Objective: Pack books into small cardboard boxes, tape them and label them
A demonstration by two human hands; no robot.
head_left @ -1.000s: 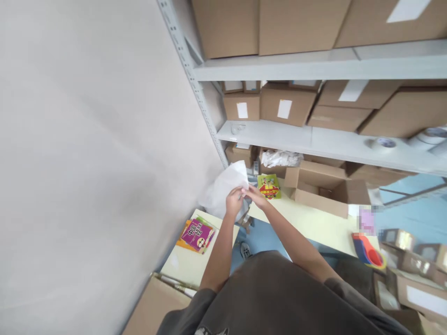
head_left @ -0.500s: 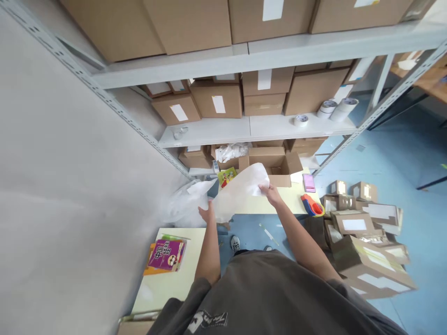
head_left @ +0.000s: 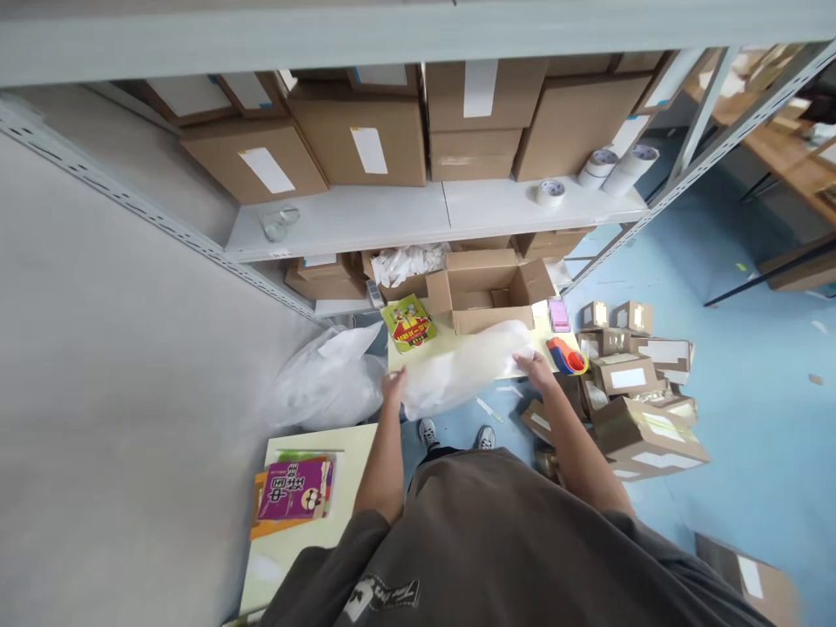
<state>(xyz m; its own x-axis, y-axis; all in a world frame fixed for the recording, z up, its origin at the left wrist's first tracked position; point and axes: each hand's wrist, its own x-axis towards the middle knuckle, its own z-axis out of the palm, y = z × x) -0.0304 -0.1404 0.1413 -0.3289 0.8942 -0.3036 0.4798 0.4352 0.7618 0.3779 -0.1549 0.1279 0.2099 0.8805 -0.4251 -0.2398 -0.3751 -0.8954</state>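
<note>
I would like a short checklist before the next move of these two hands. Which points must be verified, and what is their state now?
1. Left hand on the translucent white plastic sheet: ok, holds its left end.
2. Right hand on the sheet: ok, holds the opposite end.
3. Sheet flat on the pale yellow table: not ok, it bulges and reaches past the near edge.
4. Flat green-and-red booklet uncovered: ok, its cover is in view.
5. Rectangular brown cardboard box open: ok.
6. Sheet free of tears: cannot tell, too blurred.
</note>
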